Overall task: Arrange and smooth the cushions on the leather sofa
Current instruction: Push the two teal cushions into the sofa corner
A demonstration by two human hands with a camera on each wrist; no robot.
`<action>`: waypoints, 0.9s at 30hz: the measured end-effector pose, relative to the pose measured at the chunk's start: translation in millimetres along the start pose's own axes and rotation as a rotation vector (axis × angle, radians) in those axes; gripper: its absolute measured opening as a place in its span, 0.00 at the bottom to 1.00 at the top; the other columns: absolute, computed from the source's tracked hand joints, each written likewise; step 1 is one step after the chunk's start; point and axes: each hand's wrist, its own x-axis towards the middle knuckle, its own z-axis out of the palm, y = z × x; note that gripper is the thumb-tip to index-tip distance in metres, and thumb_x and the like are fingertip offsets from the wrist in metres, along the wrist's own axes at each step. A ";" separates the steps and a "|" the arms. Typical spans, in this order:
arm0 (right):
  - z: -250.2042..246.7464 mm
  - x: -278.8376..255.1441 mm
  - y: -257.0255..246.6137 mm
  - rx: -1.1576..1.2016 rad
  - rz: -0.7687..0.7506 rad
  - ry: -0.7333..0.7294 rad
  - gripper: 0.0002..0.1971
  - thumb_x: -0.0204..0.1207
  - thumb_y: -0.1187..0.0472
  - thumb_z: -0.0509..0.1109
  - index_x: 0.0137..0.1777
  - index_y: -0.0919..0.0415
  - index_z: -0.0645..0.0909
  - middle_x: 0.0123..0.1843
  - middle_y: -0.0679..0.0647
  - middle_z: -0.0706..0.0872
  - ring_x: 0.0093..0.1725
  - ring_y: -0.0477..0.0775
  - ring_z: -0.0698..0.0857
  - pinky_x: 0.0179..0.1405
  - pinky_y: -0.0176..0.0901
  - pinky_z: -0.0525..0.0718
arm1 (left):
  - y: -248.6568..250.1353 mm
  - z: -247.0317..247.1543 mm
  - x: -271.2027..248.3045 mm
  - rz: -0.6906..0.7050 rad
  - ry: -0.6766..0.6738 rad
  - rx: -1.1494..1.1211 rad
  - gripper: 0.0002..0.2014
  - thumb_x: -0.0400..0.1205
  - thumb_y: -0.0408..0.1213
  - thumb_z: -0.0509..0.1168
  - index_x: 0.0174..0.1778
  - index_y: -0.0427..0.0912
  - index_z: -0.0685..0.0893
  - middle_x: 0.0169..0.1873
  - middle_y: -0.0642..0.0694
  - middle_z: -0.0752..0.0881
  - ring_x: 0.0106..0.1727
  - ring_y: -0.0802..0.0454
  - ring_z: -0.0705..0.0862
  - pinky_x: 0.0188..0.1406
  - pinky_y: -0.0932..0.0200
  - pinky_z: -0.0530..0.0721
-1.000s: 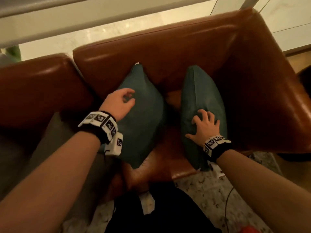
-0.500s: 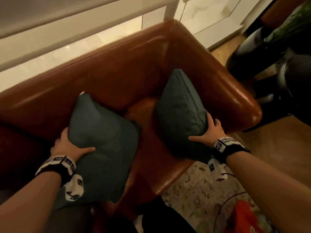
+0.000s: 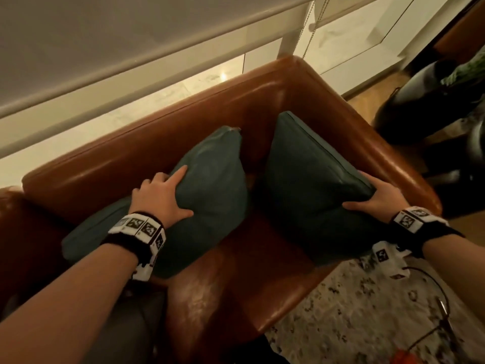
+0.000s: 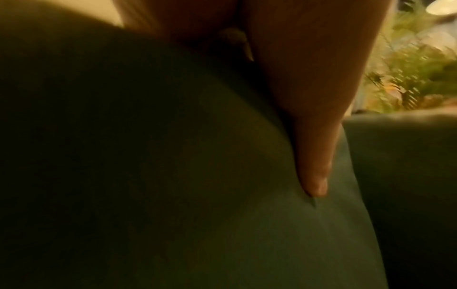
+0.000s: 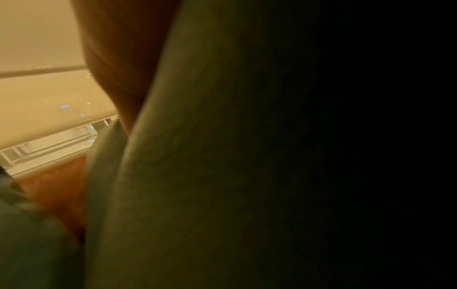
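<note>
Two dark teal cushions stand on the brown leather sofa (image 3: 157, 148), leaning against its backrest in the corner. My left hand (image 3: 160, 195) holds the left cushion (image 3: 210, 200) at its left edge, thumb on the front face and index finger stretched along the top. The left wrist view shows that thumb (image 4: 314, 136) pressing into the teal fabric (image 4: 222, 195). My right hand (image 3: 375, 200) grips the right corner of the right cushion (image 3: 309, 185), thumb in front and fingers over the edge. Teal fabric (image 5: 222, 176) fills the right wrist view, so the fingers are hidden there.
The sofa armrest (image 3: 393, 164) runs just right of the right cushion. A speckled rug (image 3: 367, 306) with a thin cable (image 3: 430, 282) lies in front. A dark planter (image 3: 433, 106) stands on the wooden floor at right. Grey fabric (image 3: 126, 332) lies at the lower left. A blind cord (image 3: 309, 30) hangs behind the sofa.
The left cushion has been tipped up against the backrest and now stands closer to the right one. My right hand has slid to the right cushion's outer corner.
</note>
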 end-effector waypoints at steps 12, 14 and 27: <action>59.6 35.9 -4.6 -0.437 0.195 -0.074 0.67 0.57 0.18 0.69 0.87 0.49 0.38 0.89 0.57 0.45 0.85 0.70 0.53 0.78 0.77 0.60 | -37.4 29.0 -8.2 -0.226 -0.178 -0.044 0.70 0.52 0.77 0.73 0.80 0.70 0.32 0.86 0.48 0.47 0.85 0.34 0.50 0.78 0.24 0.50; 61.6 33.6 0.9 -0.409 0.197 0.029 0.67 0.54 0.23 0.76 0.86 0.48 0.43 0.86 0.60 0.56 0.82 0.71 0.61 0.75 0.78 0.65 | -46.8 27.5 -11.8 -0.219 -0.193 -0.030 0.64 0.55 0.76 0.73 0.82 0.69 0.42 0.81 0.44 0.65 0.79 0.33 0.66 0.76 0.27 0.63; 56.4 41.7 -20.8 -0.419 0.071 0.184 0.56 0.60 0.29 0.78 0.83 0.46 0.53 0.80 0.60 0.68 0.77 0.71 0.68 0.74 0.77 0.67 | -44.6 43.2 -22.3 -0.293 -0.099 -0.154 0.56 0.60 0.68 0.76 0.80 0.67 0.50 0.78 0.43 0.67 0.75 0.30 0.70 0.73 0.22 0.64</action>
